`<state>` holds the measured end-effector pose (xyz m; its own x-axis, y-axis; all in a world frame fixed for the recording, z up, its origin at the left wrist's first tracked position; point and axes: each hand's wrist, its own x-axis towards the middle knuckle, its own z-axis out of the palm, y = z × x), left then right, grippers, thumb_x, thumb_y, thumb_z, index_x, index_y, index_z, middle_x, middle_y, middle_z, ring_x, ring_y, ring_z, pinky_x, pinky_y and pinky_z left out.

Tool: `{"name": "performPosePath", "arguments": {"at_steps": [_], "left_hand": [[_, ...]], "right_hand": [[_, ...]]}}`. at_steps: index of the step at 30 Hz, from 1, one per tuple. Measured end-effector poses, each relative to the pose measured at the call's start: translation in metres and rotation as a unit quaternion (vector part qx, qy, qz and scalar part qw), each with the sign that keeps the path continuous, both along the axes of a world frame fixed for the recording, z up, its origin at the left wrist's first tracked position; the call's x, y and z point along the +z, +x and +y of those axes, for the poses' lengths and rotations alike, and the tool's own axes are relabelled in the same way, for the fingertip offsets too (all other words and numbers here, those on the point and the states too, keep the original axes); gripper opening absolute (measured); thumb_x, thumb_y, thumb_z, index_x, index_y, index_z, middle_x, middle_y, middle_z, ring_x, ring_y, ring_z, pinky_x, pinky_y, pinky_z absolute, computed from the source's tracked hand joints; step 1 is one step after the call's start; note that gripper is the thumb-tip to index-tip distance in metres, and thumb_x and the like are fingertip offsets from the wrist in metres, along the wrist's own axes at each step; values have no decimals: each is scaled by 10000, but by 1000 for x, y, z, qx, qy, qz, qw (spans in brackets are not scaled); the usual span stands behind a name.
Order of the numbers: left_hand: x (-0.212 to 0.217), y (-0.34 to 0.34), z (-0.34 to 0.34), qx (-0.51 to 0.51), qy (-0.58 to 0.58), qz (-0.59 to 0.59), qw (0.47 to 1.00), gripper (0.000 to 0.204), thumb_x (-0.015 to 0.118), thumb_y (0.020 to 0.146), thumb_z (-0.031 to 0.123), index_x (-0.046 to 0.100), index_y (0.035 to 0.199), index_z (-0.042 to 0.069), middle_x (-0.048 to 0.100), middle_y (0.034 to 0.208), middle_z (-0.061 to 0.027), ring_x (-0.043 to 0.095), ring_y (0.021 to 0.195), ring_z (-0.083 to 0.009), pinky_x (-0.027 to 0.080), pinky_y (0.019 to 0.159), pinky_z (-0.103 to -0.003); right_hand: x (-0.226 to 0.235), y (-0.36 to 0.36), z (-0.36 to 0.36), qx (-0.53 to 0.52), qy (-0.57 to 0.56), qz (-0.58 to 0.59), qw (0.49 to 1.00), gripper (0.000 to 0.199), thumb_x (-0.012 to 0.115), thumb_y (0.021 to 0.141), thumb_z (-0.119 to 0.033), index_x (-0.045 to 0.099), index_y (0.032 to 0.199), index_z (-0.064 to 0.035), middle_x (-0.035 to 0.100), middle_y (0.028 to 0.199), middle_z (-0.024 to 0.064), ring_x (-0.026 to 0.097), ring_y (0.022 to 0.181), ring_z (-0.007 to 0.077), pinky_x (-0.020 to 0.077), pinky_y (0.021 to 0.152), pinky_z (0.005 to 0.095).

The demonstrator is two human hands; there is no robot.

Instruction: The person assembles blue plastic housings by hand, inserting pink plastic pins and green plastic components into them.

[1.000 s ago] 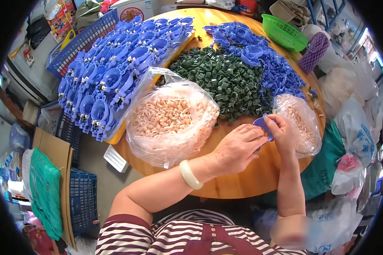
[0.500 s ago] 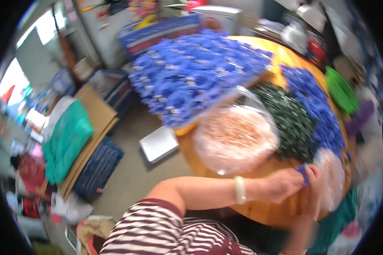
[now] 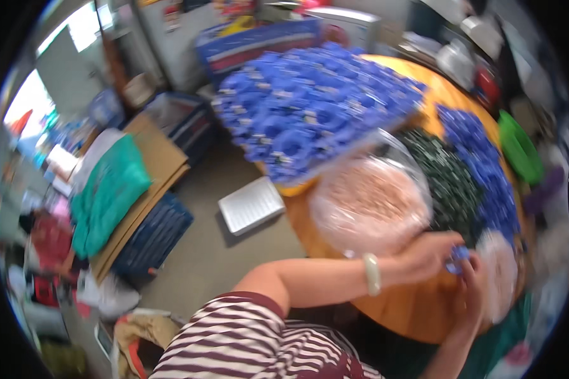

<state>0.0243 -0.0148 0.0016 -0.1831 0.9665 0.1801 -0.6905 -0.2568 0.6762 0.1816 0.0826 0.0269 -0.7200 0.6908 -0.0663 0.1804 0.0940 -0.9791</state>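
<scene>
Over the near right part of the round wooden table, my two hands meet at a small blue artificial flower piece (image 3: 456, 259). My left hand (image 3: 428, 254), with a pale bangle on its wrist, pinches it from the left. The fingers of my right hand (image 3: 475, 284) close on its right side; motion blur hides their exact grip. Just beyond my left hand is a clear plastic bag (image 3: 370, 202) of small peach-pink pieces. A pile of dark green pieces (image 3: 442, 177) and loose blue petals (image 3: 480, 164) lie farther back. Another bag of pale pieces (image 3: 498, 275) is beside my right hand.
A large mass of blue flowers (image 3: 322, 114) covers the table's far left. Bare wood shows at the table's (image 3: 398, 312) near edge. A white tray (image 3: 251, 205) is on the floor to the left, near stacked cardboard (image 3: 161, 151). A green basket (image 3: 520, 148) is at the right.
The view has shifted, so the scene sits farther right. My left hand has turned a little and my fingers have shifted around the blue piece, which now shows more of itself between them.
</scene>
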Motion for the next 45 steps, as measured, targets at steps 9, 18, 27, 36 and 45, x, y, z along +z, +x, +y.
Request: {"name": "performPosePath", "arguments": {"at_steps": [9,18,27,36,45], "left_hand": [[13,-19,-5,-1,-88,215,973,298,483,920,57,542,1208,9,594,1072,-45,567,937,-94,484,816,-237],[16,-18,-11,-30,-112,142,983,286,519,906,72,562,1179,-1,606,1034,-42,570,885,-82,498,777,-224],[8,-25,-4,-24,-161,110,980,258,486,917,72,576,1147,-4,623,1053,-81,613,896,-138,531,791,-290],[8,-24,-1,-23,-200,98,975,240,493,911,57,595,1122,5,628,1027,-72,616,873,-142,548,758,-303],[3,-26,0,-26,-205,97,973,238,492,913,64,594,1120,6,630,1025,-73,617,870,-149,546,752,-302]], "right_hand": [[7,-6,15,-14,30,-82,996,219,603,870,-267,626,780,-68,521,595,-49,405,468,9,278,424,176],[9,-2,12,-6,0,-78,997,306,632,854,-346,614,736,-63,485,561,-53,387,452,8,275,425,180],[10,-8,11,-5,-10,-96,995,329,647,837,-381,638,801,-55,495,567,-55,401,469,19,296,427,185],[16,-26,86,-141,363,-129,912,202,602,838,-167,633,937,6,631,746,58,591,686,121,463,605,260],[10,-54,99,-82,379,-135,912,188,619,786,-90,628,964,-30,663,837,92,629,767,198,492,684,302]]}}
